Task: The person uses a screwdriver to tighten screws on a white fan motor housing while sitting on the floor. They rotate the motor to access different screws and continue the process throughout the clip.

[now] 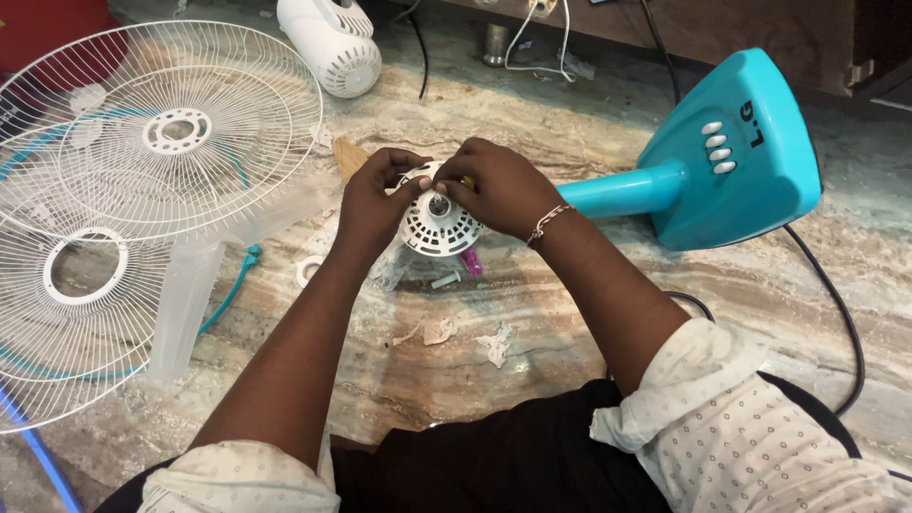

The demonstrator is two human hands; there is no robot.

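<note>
Two hands on motor cap (pixel 439 225) | left hand (pixel 372 201) gripped on its left rim, right hand (pixel 499 190) pinched over its top | cap held between grips, face up, above floor (pixel 532 313) | stand (pixel 722 157) lies right of right grip

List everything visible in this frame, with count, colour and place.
Motor housing: 1, white, vented, centre, between both hands.
Fan grilles: 2, white wire, left, overlapping on the floor.
Fan blade: 1, clear plastic, lying by the grilles.
Fan stand: 1, turquoise base with white buttons, right, its pole pointing toward the housing.
Rear cover: 1, white, top centre.
Cables: black, right side and top.
Ring: 1, white, left of the housing.
Scraps: a few, pale, on the floor below the hands.
Pink piece: 1, under the housing; kind unclear.
Floor: beige veined stone.
Bracelet: 1, silver, right wrist.
Left hand: on the housing's left edge.
Right hand: on its top right.
</note>
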